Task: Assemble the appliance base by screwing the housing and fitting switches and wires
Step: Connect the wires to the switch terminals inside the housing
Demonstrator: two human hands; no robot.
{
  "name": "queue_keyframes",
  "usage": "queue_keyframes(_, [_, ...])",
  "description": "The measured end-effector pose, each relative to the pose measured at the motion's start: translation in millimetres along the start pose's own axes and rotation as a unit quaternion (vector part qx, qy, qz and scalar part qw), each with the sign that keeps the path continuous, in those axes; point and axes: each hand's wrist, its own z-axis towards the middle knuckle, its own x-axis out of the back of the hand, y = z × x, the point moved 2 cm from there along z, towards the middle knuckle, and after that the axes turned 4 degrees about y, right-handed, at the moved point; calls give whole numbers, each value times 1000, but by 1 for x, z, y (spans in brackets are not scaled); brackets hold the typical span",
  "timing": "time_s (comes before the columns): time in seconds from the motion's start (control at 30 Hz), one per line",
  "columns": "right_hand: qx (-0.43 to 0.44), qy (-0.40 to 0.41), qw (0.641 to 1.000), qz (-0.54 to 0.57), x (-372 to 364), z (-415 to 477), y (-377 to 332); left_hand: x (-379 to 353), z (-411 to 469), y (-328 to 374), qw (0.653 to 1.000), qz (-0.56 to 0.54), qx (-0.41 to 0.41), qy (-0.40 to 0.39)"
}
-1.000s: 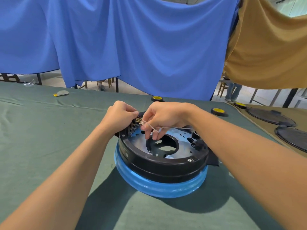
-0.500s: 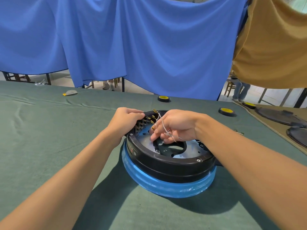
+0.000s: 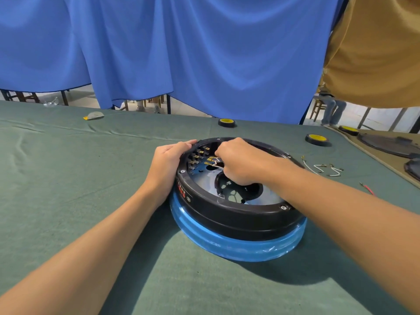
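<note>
Steadying the round black plastic appliance base (image 3: 238,215) at centre frame, the left hand (image 3: 169,161) grips its rim so the right hand (image 3: 242,165) can pinch a thin white wire (image 3: 216,165) onto the brass terminals (image 3: 200,153).

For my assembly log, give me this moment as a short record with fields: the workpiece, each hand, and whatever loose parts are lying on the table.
workpiece: black housing on a blue-wrapped base, open side up, on the green table cloth
left: the left hand grips the housing's left rim
right: the right hand reaches inside the housing and pinches a white wire by the brass terminals
loose parts: spare white wires and a red wire on the cloth to the right
also: two black rolls with yellow centres beyond the housing
</note>
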Motion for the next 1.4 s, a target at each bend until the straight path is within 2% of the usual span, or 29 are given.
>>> queue_keyframes(0.07, [2,30,999,11,-1,0,1,-1,0,-1,1000,-15,1,-1])
queue_keyframes(0.17, [-37,101,990,90,1,3,4,-1,2,-1,999,-34,7,4])
queue_keyframes(0.27, [-56,134,979,139,2,0,3,-1,2,-1,1000,-31,6,1])
queue_keyframes(0.67, [-41,147,972,178,0,-4,-2,0,3,-1,1000,-22,2,-2])
queue_keyframes(1.4, [-79,151,968,184,-5,2,4,1,1,1,1000,-14,7,-12])
